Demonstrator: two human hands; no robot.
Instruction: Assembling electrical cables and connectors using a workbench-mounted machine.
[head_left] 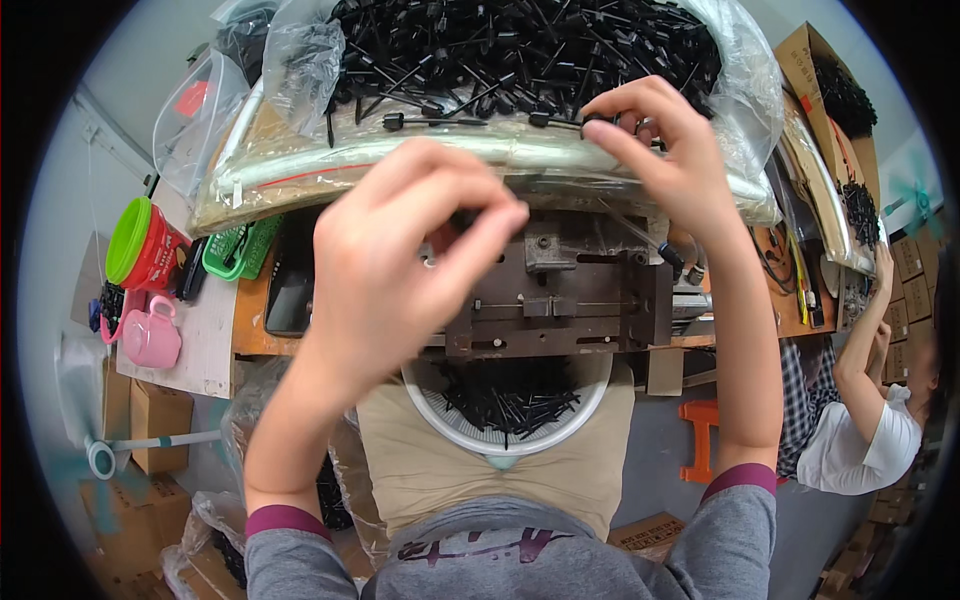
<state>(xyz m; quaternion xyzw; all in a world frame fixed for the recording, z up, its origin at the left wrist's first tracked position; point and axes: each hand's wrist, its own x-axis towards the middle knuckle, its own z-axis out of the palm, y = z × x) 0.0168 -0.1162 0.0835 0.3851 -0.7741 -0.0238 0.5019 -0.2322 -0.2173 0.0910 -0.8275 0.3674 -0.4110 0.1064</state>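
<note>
My right hand (pixel 668 145) reaches to the near edge of a heap of black knobbed rods (pixel 520 50). Its thumb and forefinger close on the end of one black knobbed rod (pixel 548 120). Another such rod (pixel 430 122) lies to the left on the plastic-covered edge. My left hand (pixel 400 240), slightly blurred, is raised over the left side of a dark metal fixture (pixel 545 335). Its thumb and forefinger are pinched together; whatever they hold is hidden. A thin rod with a black handle end (pixel 670 258) slants across the fixture's right side.
On my lap rests a white basin (pixel 412 400) of black rods. At left stand a green-rimmed red bucket (pixel 150 250), a pink cup (pixel 152 335) and a green basket (pixel 232 250). A co-worker (pixel 865 430) sits at right near an open carton (pixel 810 70). An orange stool (pixel 700 440) is below the bench.
</note>
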